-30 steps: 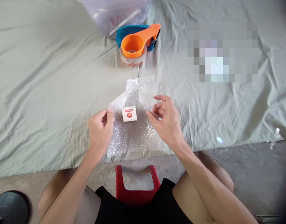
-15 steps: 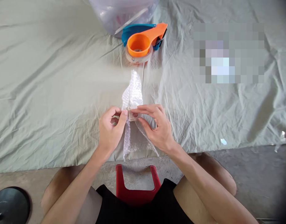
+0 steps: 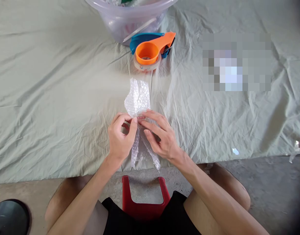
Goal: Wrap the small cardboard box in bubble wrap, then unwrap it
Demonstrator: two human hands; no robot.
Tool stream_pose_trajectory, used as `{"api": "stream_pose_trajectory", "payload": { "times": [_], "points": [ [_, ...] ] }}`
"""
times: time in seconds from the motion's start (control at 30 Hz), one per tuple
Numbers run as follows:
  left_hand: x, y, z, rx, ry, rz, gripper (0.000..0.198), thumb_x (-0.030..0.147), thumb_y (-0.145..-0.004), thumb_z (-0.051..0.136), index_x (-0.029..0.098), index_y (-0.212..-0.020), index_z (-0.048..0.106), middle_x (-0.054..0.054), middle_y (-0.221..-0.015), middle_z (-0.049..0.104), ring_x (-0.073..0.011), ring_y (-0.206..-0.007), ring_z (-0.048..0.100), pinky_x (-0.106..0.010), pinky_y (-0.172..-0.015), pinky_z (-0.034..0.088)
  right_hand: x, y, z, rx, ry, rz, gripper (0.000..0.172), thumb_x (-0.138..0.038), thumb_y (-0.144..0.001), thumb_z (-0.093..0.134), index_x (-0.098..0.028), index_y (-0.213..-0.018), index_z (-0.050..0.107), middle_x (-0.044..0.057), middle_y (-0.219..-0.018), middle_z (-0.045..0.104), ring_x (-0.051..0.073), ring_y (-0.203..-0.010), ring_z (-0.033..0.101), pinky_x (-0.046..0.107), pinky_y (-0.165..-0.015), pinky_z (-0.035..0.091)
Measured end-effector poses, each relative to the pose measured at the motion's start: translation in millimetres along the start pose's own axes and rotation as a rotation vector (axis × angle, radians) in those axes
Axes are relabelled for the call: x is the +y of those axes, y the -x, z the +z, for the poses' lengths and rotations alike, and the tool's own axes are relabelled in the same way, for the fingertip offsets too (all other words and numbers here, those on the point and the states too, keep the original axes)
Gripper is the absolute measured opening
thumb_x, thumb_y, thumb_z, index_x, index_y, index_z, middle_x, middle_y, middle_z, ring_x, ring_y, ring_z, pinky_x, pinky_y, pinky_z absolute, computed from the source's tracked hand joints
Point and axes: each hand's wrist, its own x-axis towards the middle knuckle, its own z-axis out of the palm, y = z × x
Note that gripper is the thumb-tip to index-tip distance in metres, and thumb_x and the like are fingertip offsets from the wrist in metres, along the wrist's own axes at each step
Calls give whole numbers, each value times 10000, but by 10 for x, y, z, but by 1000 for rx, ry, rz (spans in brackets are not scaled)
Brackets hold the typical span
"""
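A sheet of clear bubble wrap (image 3: 137,98) stands folded into a narrow bundle on the pale green cloth (image 3: 54,91). A small white and red box (image 3: 141,117) is wrapped inside it, only a red strip showing. My left hand (image 3: 120,138) pinches the wrap from the left with curled fingers. My right hand (image 3: 158,137) presses on it from the right, fingers laid over the fold. The two hands meet at the box.
An orange and blue tape dispenser with a clear tape roll (image 3: 150,52) lies beyond the wrap. A clear plastic tub (image 3: 130,16) stands behind it. A red stool (image 3: 143,199) is between my knees. A dark round object (image 3: 9,217) sits at bottom left on the concrete floor.
The bubble wrap lay flat with the box uncovered a second ago. Both hands have since folded its sides inward over the box and closed on the bundle.
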Motion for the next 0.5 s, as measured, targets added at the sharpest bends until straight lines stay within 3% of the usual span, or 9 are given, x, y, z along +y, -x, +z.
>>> {"api": "stream_pose_trajectory", "payload": {
  "times": [0.17, 0.37, 0.43, 0.5],
  "points": [
    [-35, 23, -6, 24, -102, 118, 184, 216, -1075, 688, 243, -899, 642, -20, -979, 717, -158, -873, 716, -315, -821, 646, -16, 18, -51, -132, 75, 30, 748, -116, -1094, 572, -358, -1786, 425, 55, -1678, 707, 290, -1640, 609, 631, -1373, 500],
    [-56, 62, -20, 14, -109, 93, 133, 246, -1083, 702, 234, -951, 694, -33, -1047, 767, -160, -931, 777, -305, -828, 699, -141, 3, 4, -175, 99, 82, 968, -83, -1097, 475, -421, -1878, 13, 43, -1771, 611, 283, -1598, 652, 678, -1389, 461],
    [-58, 79, -18, 26, -92, 74, 125, 250, -1087, 709, 231, -964, 701, -36, -1062, 769, -157, -938, 782, -295, -816, 707, -193, 6, 25, -193, 127, 92, 1031, -65, -1076, 458, -424, -1872, -91, 30, -1796, 579, 285, -1653, 593, 693, -1407, 436],
    [-55, 92, -14, 35, -81, 65, 122, 250, -1093, 714, 230, -973, 704, -36, -1070, 770, -156, -946, 783, -294, -824, 710, -224, 11, 36, -178, 167, 85, 1049, -59, -1054, 472, -388, -1878, -87, 43, -1800, 578, 300, -1736, 475, 696, -1423, 412]
  ]
}}
